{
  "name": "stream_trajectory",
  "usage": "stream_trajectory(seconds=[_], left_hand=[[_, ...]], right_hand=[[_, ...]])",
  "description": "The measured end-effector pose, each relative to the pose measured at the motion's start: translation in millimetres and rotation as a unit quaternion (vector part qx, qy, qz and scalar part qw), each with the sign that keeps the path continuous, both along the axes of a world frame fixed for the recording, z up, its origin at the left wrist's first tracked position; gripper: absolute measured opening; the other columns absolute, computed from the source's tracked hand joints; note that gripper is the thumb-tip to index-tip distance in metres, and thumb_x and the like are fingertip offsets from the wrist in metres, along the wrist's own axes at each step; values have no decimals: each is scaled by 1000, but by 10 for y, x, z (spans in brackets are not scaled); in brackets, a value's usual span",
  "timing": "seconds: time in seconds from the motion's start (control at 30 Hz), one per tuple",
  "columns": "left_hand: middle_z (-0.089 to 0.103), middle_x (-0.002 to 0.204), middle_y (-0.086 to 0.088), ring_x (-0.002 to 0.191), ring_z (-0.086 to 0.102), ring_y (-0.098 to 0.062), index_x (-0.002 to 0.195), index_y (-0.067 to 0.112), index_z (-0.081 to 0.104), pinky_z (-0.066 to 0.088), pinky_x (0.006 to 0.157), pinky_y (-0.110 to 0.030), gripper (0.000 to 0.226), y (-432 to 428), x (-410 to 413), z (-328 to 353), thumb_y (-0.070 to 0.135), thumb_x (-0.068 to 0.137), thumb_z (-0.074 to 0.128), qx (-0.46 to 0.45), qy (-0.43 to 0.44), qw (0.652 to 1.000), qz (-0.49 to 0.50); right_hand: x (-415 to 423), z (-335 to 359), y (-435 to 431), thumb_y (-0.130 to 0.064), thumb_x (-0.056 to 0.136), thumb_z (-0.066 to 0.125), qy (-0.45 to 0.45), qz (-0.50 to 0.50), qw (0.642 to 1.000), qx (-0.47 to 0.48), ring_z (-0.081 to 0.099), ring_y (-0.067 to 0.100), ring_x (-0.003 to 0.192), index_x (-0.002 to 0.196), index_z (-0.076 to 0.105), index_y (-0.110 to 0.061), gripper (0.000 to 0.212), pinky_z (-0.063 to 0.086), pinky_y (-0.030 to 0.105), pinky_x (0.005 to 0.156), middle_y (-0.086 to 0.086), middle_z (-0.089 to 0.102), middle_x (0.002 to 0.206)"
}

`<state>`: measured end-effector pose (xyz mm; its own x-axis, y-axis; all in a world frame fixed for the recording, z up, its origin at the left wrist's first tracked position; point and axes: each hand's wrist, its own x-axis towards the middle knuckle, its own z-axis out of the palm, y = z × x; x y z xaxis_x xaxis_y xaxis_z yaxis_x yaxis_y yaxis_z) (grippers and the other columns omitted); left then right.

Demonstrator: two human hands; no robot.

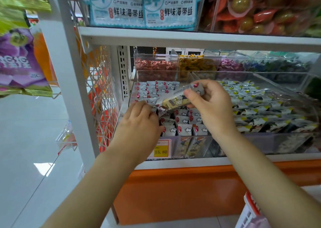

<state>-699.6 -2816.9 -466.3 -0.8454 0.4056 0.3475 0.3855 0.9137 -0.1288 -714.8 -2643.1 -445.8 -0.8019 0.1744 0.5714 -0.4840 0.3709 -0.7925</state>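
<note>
A long cream packet is held above the middle of the clear bin, pinched at its upper end between the thumb and curled fingers of the right hand. Its long axis slants from the bin's front left up towards its back right. Dark characters on it are too blurred to read. The left hand is over the bin's front left corner, fingers bent down onto small grey packets; its fingertips are hidden, so any grip cannot be told. The yellow tag on the bin's front reads 15.80
</note>
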Motion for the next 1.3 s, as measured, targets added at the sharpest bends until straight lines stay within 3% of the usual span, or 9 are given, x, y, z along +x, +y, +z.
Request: stream_trajectory(seconds=[0.07, 0.23, 0.4, 0.6, 0.77, 1.0, 1.1, 1.2, 1.3], left_hand=[[40, 138, -8, 137, 21, -27, 130, 16, 48, 4, 115, -44, 53, -18, 32, 32, 46, 95, 22, -7, -3, 1000, 11], [39, 134, -1, 134, 23, -23, 129, 25, 42, 10, 115, -51, 45, -98, 56, 35, 46, 95, 23, 11, -29, 999, 20], [32, 141, -2, 139, 13, -21, 135, 26, 40, 7, 116, -47, 48, -200, 41, 47, 48, 95, 27, 39, -8, 999, 14], [10, 156, 2, 144, -12, -15, 140, 22, 34, -5, 115, -45, 58, -312, 36, 56, 53, 92, 26, 47, -22, 998, 26], [10, 156, 3, 143, -13, -14, 142, 21, 32, -6, 114, -46, 58, -337, 25, 63, 52, 93, 30, 57, -32, 998, 21], [18, 154, 2, 143, -4, -13, 140, 19, 37, 0, 116, -39, 50, -335, 25, 81, 40, 95, 40, 121, -22, 992, -2], [29, 150, 2, 140, 10, -15, 136, 16, 44, 10, 113, -31, 44, -335, 17, 111, 30, 95, 44, 176, 16, 984, -23], [38, 143, 0, 132, 24, -17, 132, 14, 50, 16, 106, -21, 39, -315, 29, 155, 21, 94, 49, 235, 67, 969, -36], [46, 133, 0, 119, 42, -14, 131, 12, 51, 26, 97, -14, 39, -244, 57, 208, 18, 93, 52, 323, 70, 943, -40]], right_hand=[[-78, 28, -64, -24, 85, 66, -4, -15, 997, 72, 62, 20, 84, 96, 58, -20, 14, 52, 42, 77, 3, 63, 90], [-302, 57, -241, -31, 81, 71, -7, -10, 971, 239, 49, 6, 92, 114, 62, -9, 40, 34, 13, 68, 0, 61, 106], [-452, -18, -442, -35, 79, 72, -33, 24, 932, 361, 50, 18, 94, 99, 67, -10, 32, 40, 31, 77, 2, 56, 96], [-545, -91, -397, -33, 96, 42, -75, 59, 842, 531, 36, 14, 99, 99, 71, -27, 30, 25, 35, 80, -9, 66, 102], [-706, 80, -379, -13, 91, 51, -95, 61, 920, 374, 52, 8, 96, 100, 72, -22, 24, 44, 33, 85, -5, 69, 109], [-770, 27, -540, -33, 84, 66, -41, -4, 857, 514, 41, 14, 101, 86, 71, -22, 11, 31, 31, 75, -11, 59, 88], [-677, 130, -500, -20, 86, 64, -50, 37, 934, 351, 50, 6, 82, 82, 66, -18, 5, 44, 29, 80, -12, 57, 81], [-486, 265, -364, -16, 88, 61, 5, 8, 976, 220, 52, 0, 71, 86, 63, -14, 4, 42, 13, 66, -9, 59, 80], [-239, 280, -216, -15, 91, 58, 38, -23, 994, 102, 63, 14, 69, 85, 59, -16, 6, 52, 25, 64, 1, 65, 82]])
